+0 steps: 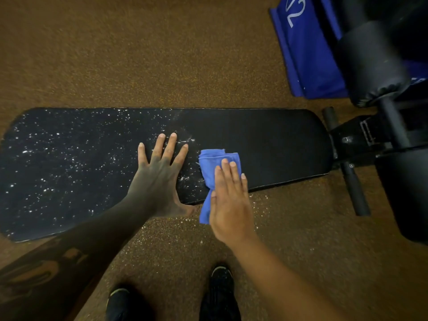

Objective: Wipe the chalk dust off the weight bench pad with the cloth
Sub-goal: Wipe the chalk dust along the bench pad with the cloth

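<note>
Bench pad [266, 140], near edge: right hand [231, 205] presses cloth [213, 163].

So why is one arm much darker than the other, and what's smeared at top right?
Head view: the left hand seems to sit in shadow, while light hits the right hand pressing the cloth. Head view, top right: the black roller and blue item are blurred. The wide lens bows the bench pad.

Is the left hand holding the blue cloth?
No, the left hand lies flat on the bench pad, while the right hand presses the cloth.
</note>
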